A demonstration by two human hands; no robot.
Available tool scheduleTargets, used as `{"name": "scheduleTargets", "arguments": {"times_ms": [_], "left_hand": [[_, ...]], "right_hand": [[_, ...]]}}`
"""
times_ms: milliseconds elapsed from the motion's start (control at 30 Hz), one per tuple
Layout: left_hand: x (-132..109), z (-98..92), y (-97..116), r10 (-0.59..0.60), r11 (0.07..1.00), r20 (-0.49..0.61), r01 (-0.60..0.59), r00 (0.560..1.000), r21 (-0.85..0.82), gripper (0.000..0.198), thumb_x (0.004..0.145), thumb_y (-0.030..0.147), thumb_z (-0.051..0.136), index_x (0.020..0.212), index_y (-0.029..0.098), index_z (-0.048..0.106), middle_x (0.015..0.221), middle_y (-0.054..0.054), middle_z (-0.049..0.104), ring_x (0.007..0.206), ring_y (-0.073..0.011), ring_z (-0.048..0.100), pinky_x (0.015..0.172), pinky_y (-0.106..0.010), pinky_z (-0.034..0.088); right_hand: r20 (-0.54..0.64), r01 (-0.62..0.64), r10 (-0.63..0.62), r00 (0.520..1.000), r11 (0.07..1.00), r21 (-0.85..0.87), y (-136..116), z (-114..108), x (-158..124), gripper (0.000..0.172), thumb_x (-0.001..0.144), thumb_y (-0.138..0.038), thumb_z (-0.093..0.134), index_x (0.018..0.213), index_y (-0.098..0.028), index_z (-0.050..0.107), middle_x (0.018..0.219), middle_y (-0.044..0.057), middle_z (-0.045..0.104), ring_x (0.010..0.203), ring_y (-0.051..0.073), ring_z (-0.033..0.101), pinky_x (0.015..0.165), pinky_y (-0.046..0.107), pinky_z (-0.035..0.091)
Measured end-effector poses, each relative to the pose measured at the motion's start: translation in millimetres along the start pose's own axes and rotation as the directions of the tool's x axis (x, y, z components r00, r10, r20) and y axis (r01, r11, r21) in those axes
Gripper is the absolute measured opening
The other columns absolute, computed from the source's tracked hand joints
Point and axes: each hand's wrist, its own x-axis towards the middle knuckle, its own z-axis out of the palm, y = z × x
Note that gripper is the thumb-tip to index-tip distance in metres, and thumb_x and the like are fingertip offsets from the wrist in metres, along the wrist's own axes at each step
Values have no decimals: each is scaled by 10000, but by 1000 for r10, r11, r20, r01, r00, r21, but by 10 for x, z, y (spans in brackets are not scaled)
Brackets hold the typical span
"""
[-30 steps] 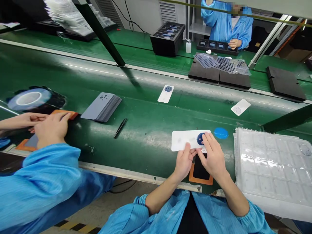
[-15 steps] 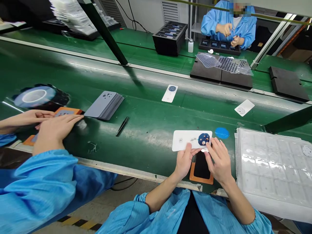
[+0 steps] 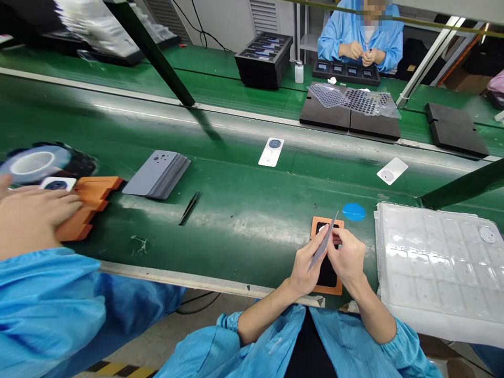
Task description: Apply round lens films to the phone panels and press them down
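Green belt (image 3: 244, 220): both hands' grip, left (image 3: 305, 262) and right (image 3: 346, 257), holds thin panel (image 3: 323, 242) above orange jig (image 3: 333, 289)

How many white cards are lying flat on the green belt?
2. One card with a dark round spot lies mid-belt; another card lies farther right. A third piece stands tilted in the hands, and the co-worker's hand at left covers one more.

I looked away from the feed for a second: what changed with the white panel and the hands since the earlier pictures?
The white panel, which lay flat over the orange fixture, is now tipped up on edge and held between the left hand and the right hand, so the fixture's top shows. To the left, a co-worker's hand now presses an orange jig. The tweezers and grey stack remain in place.
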Motion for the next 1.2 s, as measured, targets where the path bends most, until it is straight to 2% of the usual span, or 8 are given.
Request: {"name": "scheduleTargets", "arguments": {"times_ms": [133, 300, 467, 567, 633, 800, 967, 1200], "left_hand": [[120, -48, -16, -343, 862, -167, 240, 924, -446, 444, 982, 475, 588, 1280, 157, 675, 1317, -132, 671, 1259, -316, 622, 1142, -505, 461], [356, -400, 10, -613, 599, -254, 231, 748, -767, 343, 969, 348, 651, 1240, 137, 640, 1205, -155, 722, 1165, -277, 684, 1108, -526, 482], [372, -518, 61, -524, 705, -228, 268, 820, -656, 367, 929, 362, 699, 1225, 146, 669, 1224, -143, 716, 1209, -290, 657, 1117, -531, 474], [341, -524, 102, -338, 914, -143, 289, 930, -285, 358, 966, 399, 624, 1203, 145, 713, 1211, -136, 722, 1247, -309, 630, 1119, -508, 482], [333, -543, 117, -103, 992, 79, 96, 992, 86, 353, 1004, 346, 552, 1276, 168, 690, 1287, -128, 688, 1294, -301, 596, 1149, -492, 457], [313, -553, 12, 159, 656, 597, -536, 787, 532, 499, 1025, 130, 432, 1517, 210, 441, 1500, -148, 511, 1424, -259, 461, 1182, -467, 423], [247, -526, -158, 146, 420, 684, -671, 715, 611, 510, 1013, 59, 395, 1517, 136, 388, 1442, -186, 558, 1394, -266, 497, 1129, -421, 484], [285, -565, -208, 104, 311, 682, -675, 724, 669, 397, 1008, 85, 377, 1378, 86, 520, 1375, -200, 610, 1334, -283, 562, 1102, -422, 499]], "right_hand": [[88, -271, 268, 960, 962, 27, 235, -121, 160, 137, 762, -276, 597, 703, -200, 696, 645, 4, 703, 576, 150, 661, 598, 236, 519], [176, -614, 634, 753, 773, -157, 1012, -344, 593, 146, 719, -273, 580, 710, -176, 689, 606, 26, 695, 572, 187, 684, 624, 262, 535], [210, -553, 593, 777, 804, -219, 1298, -422, 772, 128, 737, -204, 565, 747, -170, 688, 618, 35, 693, 619, 185, 685, 728, 287, 546], [195, -424, 466, 863, 878, -222, 1172, -535, 646, 304, 795, -170, 507, 1023, -158, 707, 895, 71, 759, 755, 189, 710, 834, 343, 555], [217, -208, 243, 945, 963, -172, 1025, -615, 478, 401, 846, -165, 483, 1205, -167, 660, 1100, 97, 740, 884, 205, 718, 865, 379, 574], [406, 396, -352, 844, 918, -29, 685, -584, -44, 482, 937, -96, 459, 1388, -218, 578, 1336, 99, 653, 1234, 219, 625, 1037, 395, 558], [397, 576, -473, 787, 793, -197, 693, -403, -282, 485, 938, 6, 412, 1360, -138, 603, 1303, 128, 680, 1194, 236, 660, 1023, 389, 577], [442, 621, -495, 748, 757, -202, 827, -344, -258, 446, 957, -18, 435, 1355, -122, 606, 1310, 142, 678, 1189, 232, 667, 1014, 385, 579]]}}
